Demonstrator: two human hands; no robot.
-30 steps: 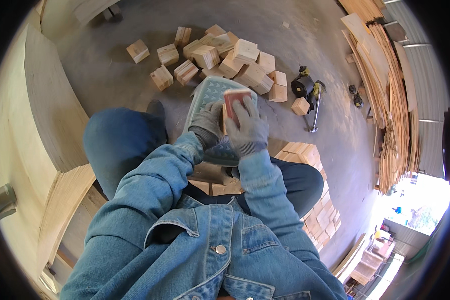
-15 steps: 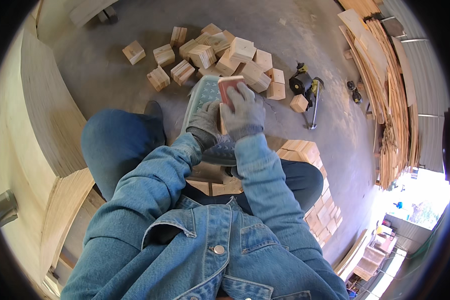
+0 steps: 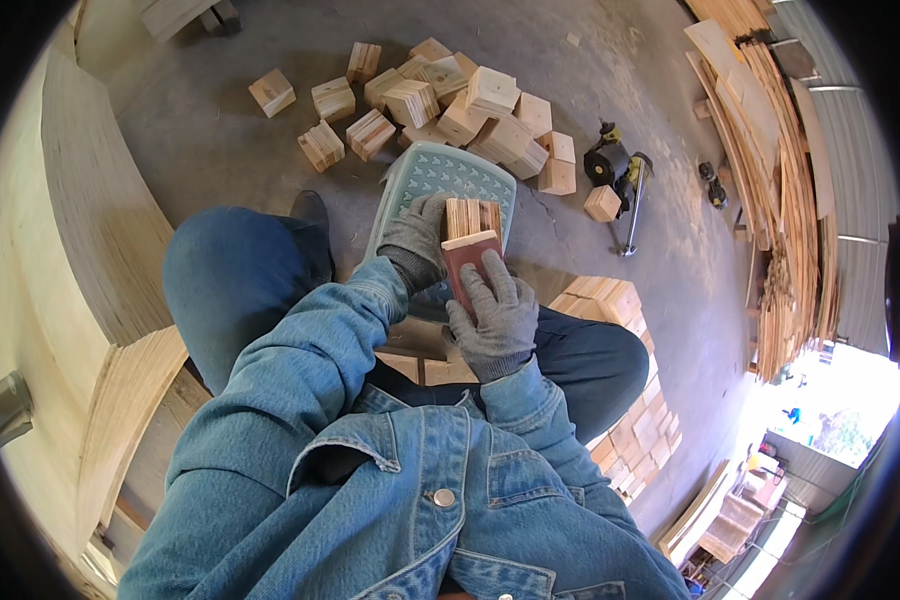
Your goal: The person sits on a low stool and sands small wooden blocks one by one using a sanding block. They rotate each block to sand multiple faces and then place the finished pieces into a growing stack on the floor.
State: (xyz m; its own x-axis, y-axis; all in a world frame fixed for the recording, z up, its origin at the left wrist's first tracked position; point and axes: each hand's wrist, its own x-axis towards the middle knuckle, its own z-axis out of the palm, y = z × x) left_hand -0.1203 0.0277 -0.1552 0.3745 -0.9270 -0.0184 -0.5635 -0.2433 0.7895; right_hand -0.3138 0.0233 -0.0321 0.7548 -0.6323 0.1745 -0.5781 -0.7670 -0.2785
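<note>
Currently left hand [image 3: 417, 238] in grey glove is closed on the wooden block [image 3: 472, 217], gripping it from its 9 o'clock side. Block sits on the pale green plastic stool [image 3: 440, 170], just above the knees. Right hand [image 3: 495, 310], also gloved, lies at the block's 6 o'clock, fingers pressing a reddish-brown sandpaper sheet [image 3: 469, 262] flat against the block's near face. Pile of loose wooden blocks [image 3: 440, 95] on the concrete floor at 12 o'clock from the stool. Angle grinder [image 3: 615, 165] at 2 o'clock. Stacked blocks [image 3: 600, 300] at 3 o'clock of the right hand.
</note>
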